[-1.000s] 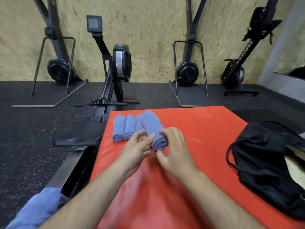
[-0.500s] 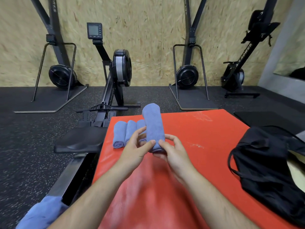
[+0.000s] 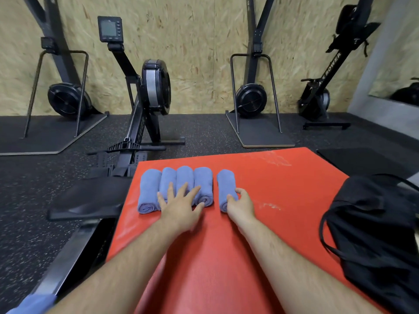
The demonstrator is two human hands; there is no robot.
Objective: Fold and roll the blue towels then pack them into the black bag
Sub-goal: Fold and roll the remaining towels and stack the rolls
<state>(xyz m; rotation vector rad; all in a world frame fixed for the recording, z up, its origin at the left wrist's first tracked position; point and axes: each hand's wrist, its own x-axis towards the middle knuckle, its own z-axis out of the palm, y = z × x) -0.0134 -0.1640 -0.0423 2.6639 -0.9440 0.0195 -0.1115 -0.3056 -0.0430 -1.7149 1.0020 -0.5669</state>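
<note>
Several rolled blue towels lie side by side on the red mat (image 3: 260, 182), the leftmost one (image 3: 148, 191) at the mat's left edge. My left hand (image 3: 180, 206) lies flat with spread fingers over the near ends of the tightly packed rolls. A little to the right, apart from the row, is one more rolled towel (image 3: 225, 186); my right hand (image 3: 240, 203) holds its near end with curled fingers. The black bag (image 3: 374, 234) sits slumped on the mat's right side, with its straps hanging toward me.
A rowing machine (image 3: 145, 105) stands just beyond the mat's left corner, its black seat rail running along the mat's left edge. More gym machines line the wooden wall. Blue cloth (image 3: 34, 304) shows at the bottom left corner.
The roll that both hands held up is now down on the mat, right of the row. My left hand has let go of it and moved onto the other rolls.
</note>
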